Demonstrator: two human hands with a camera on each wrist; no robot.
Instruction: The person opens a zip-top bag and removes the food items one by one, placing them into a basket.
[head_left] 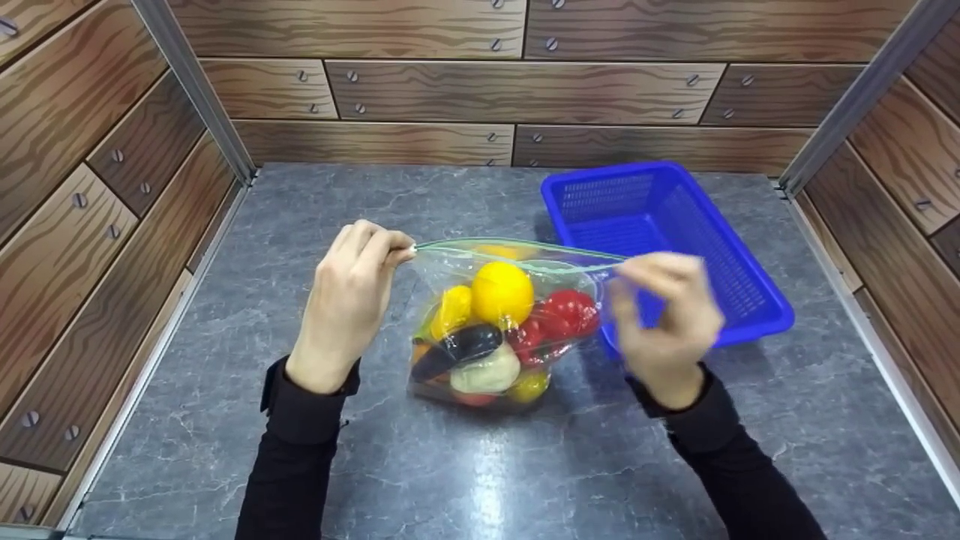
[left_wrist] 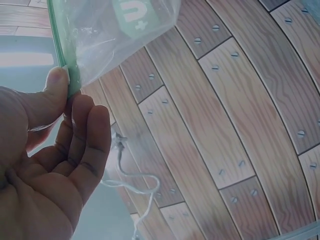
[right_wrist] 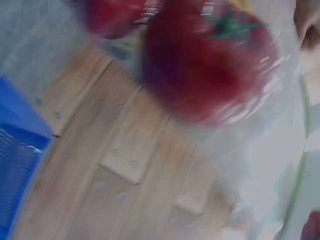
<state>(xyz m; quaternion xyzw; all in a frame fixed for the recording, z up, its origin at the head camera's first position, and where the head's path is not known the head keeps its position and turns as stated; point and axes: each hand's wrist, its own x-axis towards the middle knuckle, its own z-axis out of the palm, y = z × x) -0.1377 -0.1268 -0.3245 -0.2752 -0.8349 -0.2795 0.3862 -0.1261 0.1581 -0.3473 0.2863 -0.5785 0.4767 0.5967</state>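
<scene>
A clear zip bag (head_left: 551, 352) with a green-edged mouth is stretched between both hands, its two rims parted in the middle. Through its film show an orange-yellow round fruit (head_left: 502, 292), a red tomato (right_wrist: 210, 65), a dark eggplant-like piece (head_left: 472, 341), a pale white piece (head_left: 487, 371) and several other fruit and vegetable pieces. Thumb and fingers of my left hand (head_left: 349, 281) pinch the bag's left top corner; the left wrist view shows the green strip between them. My right hand (head_left: 667, 315), blurred, pinches the right top corner.
A blue plastic basket (head_left: 750, 307) stands on the grey marbled table (head_left: 225, 420), behind and beside my right hand. Wood-patterned panels (head_left: 517, 94) wall the table at the back and sides. A white cord (left_wrist: 145, 177) hangs behind my left hand.
</scene>
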